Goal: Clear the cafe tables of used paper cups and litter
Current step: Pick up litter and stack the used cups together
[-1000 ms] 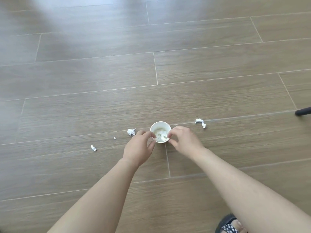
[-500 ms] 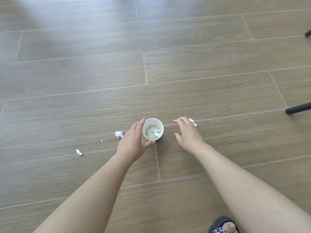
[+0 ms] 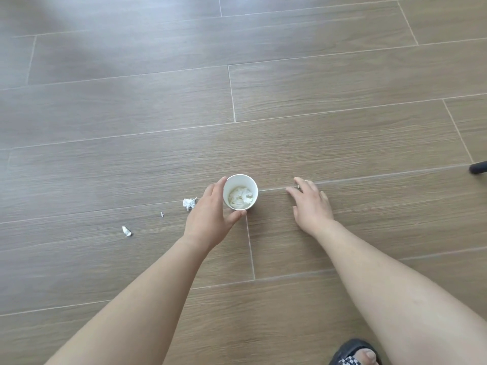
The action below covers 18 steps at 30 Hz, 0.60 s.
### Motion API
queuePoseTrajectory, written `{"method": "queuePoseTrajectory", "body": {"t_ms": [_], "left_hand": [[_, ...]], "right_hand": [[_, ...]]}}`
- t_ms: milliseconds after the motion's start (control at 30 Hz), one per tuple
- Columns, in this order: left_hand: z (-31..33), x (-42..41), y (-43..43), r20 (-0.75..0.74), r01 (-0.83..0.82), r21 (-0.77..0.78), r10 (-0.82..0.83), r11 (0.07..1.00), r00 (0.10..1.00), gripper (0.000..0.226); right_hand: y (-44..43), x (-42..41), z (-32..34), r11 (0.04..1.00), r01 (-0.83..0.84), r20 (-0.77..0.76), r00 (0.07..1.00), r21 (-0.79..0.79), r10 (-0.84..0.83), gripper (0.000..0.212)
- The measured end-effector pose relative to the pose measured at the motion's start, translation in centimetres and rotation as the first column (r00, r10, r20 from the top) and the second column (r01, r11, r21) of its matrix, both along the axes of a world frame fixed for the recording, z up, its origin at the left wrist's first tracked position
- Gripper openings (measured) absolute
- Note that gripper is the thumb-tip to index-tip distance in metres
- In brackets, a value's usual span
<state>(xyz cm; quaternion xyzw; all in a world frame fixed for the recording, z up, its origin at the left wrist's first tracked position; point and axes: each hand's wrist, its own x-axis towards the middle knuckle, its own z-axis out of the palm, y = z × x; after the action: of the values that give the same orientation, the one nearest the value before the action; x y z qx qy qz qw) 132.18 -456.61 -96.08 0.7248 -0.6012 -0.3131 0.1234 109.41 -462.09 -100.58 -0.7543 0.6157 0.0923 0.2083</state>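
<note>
A white paper cup stands upright on the wood-look floor with crumpled tissue inside it. My left hand is wrapped around its left side, fingers behind and thumb in front. My right hand lies flat on the floor to the right of the cup, apart from it, with its fingers spread. It covers a small white paper scrap, of which only a sliver shows at the fingertips. A crumpled paper ball lies just left of my left hand. Farther left are a tiny fleck and another scrap.
A black chair foot pokes in at the right edge. My sandalled foot is at the bottom right. Brown floor planks stretch away beyond the cup.
My right hand has left the cup's rim and moved right, down over the scrap beside it. My left hand has stayed on the cup.
</note>
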Motion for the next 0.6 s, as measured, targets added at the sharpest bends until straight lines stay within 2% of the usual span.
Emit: {"method": "queuePoseTrajectory", "body": {"t_ms": [100,167,267,367,500,600], "left_hand": [[0.0,0.2,0.1,0.008,-0.008,0.006,0.008,1.000,1.000,0.083],[0.0,0.3,0.1,0.005,-0.008,0.009,0.008,1.000,1.000,0.084],[0.2,0.6,0.2,0.001,-0.009,0.015,0.009,1.000,1.000,0.084],[0.4,1.1,0.4,0.003,-0.020,0.020,0.020,1.000,1.000,0.084],[0.6,2.0,0.5,0.033,-0.082,0.025,0.081,0.996,0.996,0.083],[0.7,2.4,0.6,0.049,-0.123,0.014,0.122,0.992,0.991,0.083]], "right_hand": [[0.1,0.2,-0.4,1.000,0.029,0.059,0.998,0.006,-0.029,0.050],[0.1,0.7,-0.5,0.999,0.041,0.112,0.993,-0.012,-0.040,0.043],[0.0,1.3,-0.2,0.996,0.075,0.154,0.985,0.041,-0.080,0.035],[-0.4,3.1,1.4,0.988,0.152,0.326,0.934,0.004,-0.145,0.027],[-1.8,8.6,5.9,0.963,0.164,0.597,0.802,-0.215,-0.003,0.021],[-1.3,12.4,8.0,0.957,0.110,0.685,0.721,-0.269,0.110,0.020]]}}
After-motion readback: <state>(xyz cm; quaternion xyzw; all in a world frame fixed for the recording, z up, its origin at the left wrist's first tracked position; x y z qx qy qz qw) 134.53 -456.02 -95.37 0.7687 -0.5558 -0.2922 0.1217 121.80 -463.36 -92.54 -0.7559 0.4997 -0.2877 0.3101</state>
